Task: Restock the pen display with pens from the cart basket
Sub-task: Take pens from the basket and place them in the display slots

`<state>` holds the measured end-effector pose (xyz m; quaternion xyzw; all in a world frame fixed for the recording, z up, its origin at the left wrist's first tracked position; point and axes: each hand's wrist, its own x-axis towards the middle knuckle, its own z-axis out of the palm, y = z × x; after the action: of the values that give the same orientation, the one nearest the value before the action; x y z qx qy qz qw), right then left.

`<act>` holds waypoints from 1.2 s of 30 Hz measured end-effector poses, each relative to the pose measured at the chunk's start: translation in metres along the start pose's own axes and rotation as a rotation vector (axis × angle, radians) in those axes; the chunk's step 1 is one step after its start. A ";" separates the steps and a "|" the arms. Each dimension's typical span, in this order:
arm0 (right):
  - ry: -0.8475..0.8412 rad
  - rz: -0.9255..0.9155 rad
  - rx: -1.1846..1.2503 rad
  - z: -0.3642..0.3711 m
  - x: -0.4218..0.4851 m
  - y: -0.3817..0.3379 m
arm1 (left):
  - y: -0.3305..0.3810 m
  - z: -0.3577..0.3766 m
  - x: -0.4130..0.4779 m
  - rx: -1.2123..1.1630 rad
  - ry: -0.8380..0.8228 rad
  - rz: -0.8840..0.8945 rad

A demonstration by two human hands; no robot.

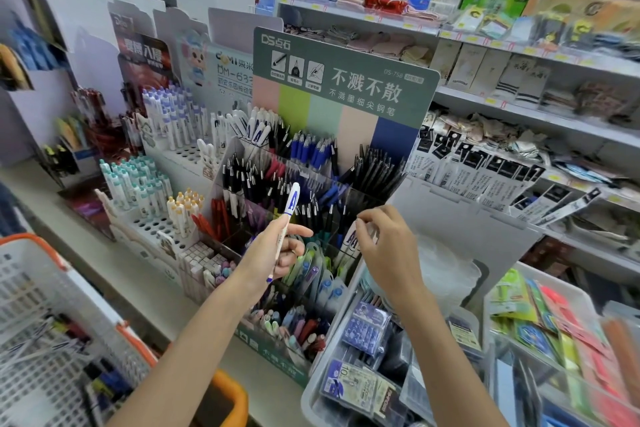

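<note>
My left hand [277, 253] grips a white pen with a blue cap [290, 208], held upright and tilted right in front of the clear tiered pen display [221, 163]. My right hand [384, 246] pinches the top of another white and blue pen [350, 242] standing in a front right compartment of that display. The compartments hold several black, blue, red and white pens. The white cart basket with an orange rim [41, 274] is at the lower left, with several pens lying inside.
A green sign board [346, 80] stands behind the display. White pen racks [162, 135] stand to the left. A clear bin of packaged refills [367, 357] sits at the lower right, and shelves of packaged goods [519, 156] run along the right.
</note>
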<state>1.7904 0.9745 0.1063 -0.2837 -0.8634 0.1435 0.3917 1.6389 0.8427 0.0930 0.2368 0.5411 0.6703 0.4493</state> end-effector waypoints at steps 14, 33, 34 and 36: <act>-0.097 0.181 0.560 -0.016 0.012 -0.048 | 0.008 0.024 -0.013 0.326 -0.269 0.174; 0.141 -0.038 0.154 -0.004 0.011 -0.010 | 0.000 -0.002 -0.002 0.140 0.379 0.075; 0.108 -0.028 0.128 -0.001 0.010 -0.009 | -0.001 -0.002 -0.002 0.138 0.374 0.071; 0.065 -0.025 0.072 0.002 0.008 -0.008 | -0.002 -0.002 -0.003 0.137 0.373 0.066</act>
<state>1.7818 0.9728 0.1128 -0.2630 -0.8481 0.1601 0.4312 1.6391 0.8387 0.0912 0.1565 0.6511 0.6786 0.3019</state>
